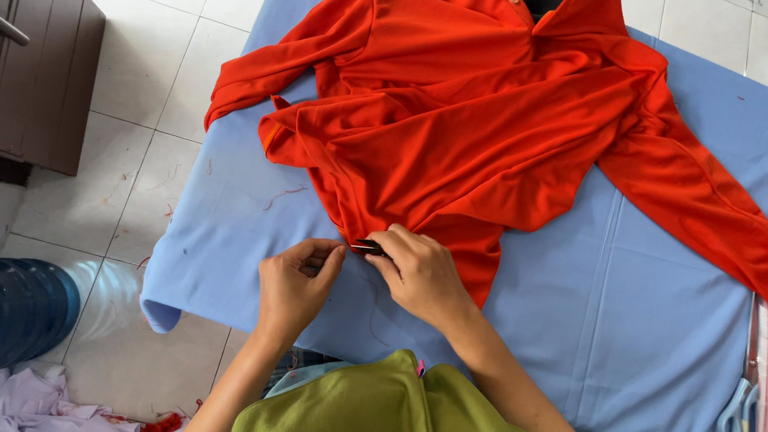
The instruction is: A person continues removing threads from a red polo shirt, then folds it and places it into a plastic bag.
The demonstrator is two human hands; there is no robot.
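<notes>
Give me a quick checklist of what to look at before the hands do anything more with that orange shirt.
1. Orange shirt on the blue cloth: ok, though bunched, not flat.
2. Right hand on the shirt's near edge: ok.
3. Small dark object at the right hand's fingertips: cannot tell what it is.
4. Left hand pinched beside the hem: ok; anything in it, cannot tell.
5. Scissors at the cloth's right edge: ok, apart from both hands.

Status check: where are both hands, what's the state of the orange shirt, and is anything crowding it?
Left hand pinched at the orange shirt hem. Right hand on the hem, holding a small dark tool. Shirt spread on blue cloth. Scissors lie far right, apart.
</notes>
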